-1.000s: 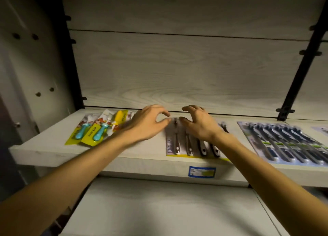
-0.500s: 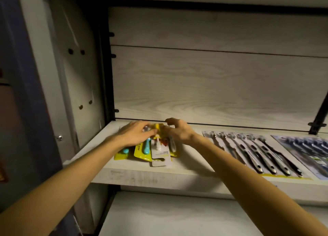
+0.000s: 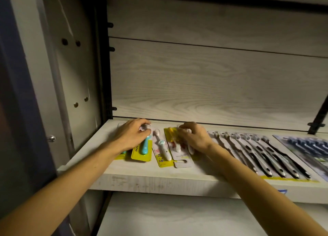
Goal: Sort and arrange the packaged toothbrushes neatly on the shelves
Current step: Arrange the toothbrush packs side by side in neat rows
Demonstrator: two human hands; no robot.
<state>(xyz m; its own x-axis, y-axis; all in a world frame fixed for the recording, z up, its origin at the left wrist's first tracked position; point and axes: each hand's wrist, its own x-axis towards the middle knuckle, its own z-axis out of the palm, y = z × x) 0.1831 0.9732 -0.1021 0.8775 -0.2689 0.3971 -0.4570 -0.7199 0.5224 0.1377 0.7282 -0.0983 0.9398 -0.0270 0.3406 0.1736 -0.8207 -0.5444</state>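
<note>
Small toothbrush packs lie at the left end of the pale wooden shelf. My left hand rests on the yellow pack with the teal brush, its fingertips curled on the top of that pack. Between my hands lies a pack with a white brush. My right hand lies over the yellow and white packs, fingers curled on their upper end. Whether either hand pinches a pack is hidden. A wide pack of several black-and-white brushes lies to the right.
A blue-grey multi-brush pack lies at the far right. A black upright stands behind it. The cabinet's side wall closes the left. A lower shelf sits beneath, and a blue price tag shows on the front edge.
Both hands left the black-and-white pack and moved to the small packs at the left. Since half a second ago they have drawn apart, spreading those packs sideways.
</note>
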